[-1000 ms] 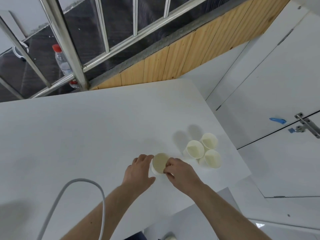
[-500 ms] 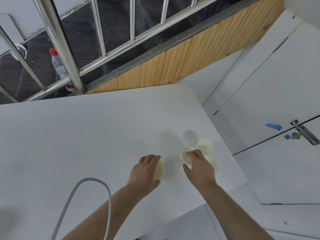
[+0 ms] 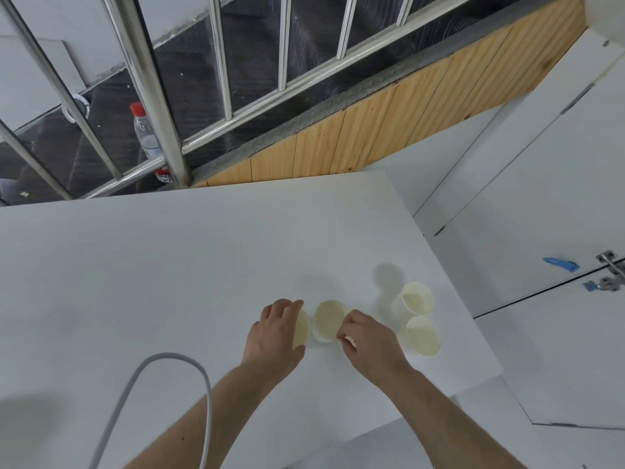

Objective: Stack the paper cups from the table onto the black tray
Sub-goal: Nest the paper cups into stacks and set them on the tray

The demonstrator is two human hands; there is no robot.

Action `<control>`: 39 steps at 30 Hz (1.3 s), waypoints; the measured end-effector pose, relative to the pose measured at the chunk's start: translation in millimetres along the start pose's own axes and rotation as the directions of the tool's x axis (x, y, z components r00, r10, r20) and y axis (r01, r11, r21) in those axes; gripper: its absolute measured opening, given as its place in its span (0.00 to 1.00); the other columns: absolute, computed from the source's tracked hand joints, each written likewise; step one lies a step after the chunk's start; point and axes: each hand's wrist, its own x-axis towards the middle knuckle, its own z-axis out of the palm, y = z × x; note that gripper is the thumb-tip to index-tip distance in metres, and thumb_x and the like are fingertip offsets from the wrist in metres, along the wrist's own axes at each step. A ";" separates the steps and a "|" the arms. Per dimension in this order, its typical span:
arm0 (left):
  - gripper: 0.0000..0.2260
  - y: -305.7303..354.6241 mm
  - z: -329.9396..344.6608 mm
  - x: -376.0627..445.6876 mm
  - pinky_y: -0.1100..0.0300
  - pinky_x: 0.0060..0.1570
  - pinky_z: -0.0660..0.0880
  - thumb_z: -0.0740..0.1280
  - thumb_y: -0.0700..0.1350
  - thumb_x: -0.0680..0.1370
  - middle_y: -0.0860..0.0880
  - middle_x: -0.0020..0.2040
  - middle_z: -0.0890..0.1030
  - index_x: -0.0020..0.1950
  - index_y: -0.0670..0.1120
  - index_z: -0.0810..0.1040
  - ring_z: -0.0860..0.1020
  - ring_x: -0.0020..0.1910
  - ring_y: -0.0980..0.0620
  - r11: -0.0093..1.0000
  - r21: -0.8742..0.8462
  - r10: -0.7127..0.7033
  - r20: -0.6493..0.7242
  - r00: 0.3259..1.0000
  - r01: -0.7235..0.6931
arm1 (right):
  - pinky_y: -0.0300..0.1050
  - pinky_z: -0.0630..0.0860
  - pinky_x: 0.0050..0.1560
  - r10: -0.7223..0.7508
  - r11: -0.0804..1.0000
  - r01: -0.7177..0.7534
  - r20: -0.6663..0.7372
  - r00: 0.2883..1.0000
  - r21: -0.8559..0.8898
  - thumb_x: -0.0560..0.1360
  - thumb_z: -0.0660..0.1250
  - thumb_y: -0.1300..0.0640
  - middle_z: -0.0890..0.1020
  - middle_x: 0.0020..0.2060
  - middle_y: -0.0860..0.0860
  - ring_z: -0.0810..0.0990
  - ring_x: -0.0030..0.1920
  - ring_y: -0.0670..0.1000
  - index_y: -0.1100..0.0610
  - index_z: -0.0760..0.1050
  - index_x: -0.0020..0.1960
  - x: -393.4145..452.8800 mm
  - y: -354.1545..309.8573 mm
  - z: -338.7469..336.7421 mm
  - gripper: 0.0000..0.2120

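Note:
Several pale paper cups stand upright on the white table (image 3: 169, 265). My left hand (image 3: 275, 336) curls round one cup (image 3: 302, 331), which it mostly hides. My right hand (image 3: 368, 343) pinches the rim of a second cup (image 3: 327, 318) right beside the first. Two more cups (image 3: 416, 298) (image 3: 423, 336) stand together to the right, near the table's right edge. No black tray is in view.
A grey cable (image 3: 162, 377) loops over the table's near left. Beyond the far edge are a wooden panel (image 3: 372, 137), a steel railing (image 3: 152, 96) and a plastic bottle (image 3: 147, 137) with a red cap. White cabinet doors (image 3: 541, 198) lie to the right.
My right hand went out to the group of three cups, took one and brought it left beside the cup under my left hand. Two cups are left in the group.

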 end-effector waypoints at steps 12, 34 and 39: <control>0.31 -5.8 -1.9 -7.3 0.57 0.59 0.71 0.67 0.46 0.75 0.53 0.72 0.61 0.75 0.52 0.57 0.62 0.70 0.50 0.999 0.032 -0.018 0.036 0.999 0.017 | 0.45 0.74 0.61 0.037 0.999 -0.039 0.118 0.992 0.010 0.72 0.70 0.48 0.52 0.75 0.45 0.54 0.74 0.49 0.49 0.50 0.78 13.4 -19.2 3.2 0.42; 0.32 -34.0 -49.7 -176.4 0.59 0.57 0.72 0.66 0.46 0.74 0.52 0.73 0.61 0.76 0.50 0.57 0.62 0.70 0.49 0.942 -0.090 -0.334 -0.337 0.880 0.323 | 0.41 0.75 0.53 -0.394 0.908 0.397 -0.051 0.918 0.133 0.72 0.70 0.55 0.64 0.68 0.45 0.64 0.68 0.48 0.50 0.62 0.74 -34.5 -143.5 -1.0 0.33; 0.33 -50.4 -57.8 -229.3 0.58 0.57 0.73 0.67 0.46 0.73 0.52 0.73 0.61 0.76 0.50 0.58 0.62 0.70 0.49 0.908 -0.116 -0.415 -0.393 0.821 0.403 | 0.42 0.75 0.55 -0.466 0.870 0.467 -0.048 0.883 0.160 0.72 0.69 0.55 0.64 0.67 0.45 0.64 0.68 0.48 0.49 0.62 0.74 -53.9 -184.9 9.1 0.32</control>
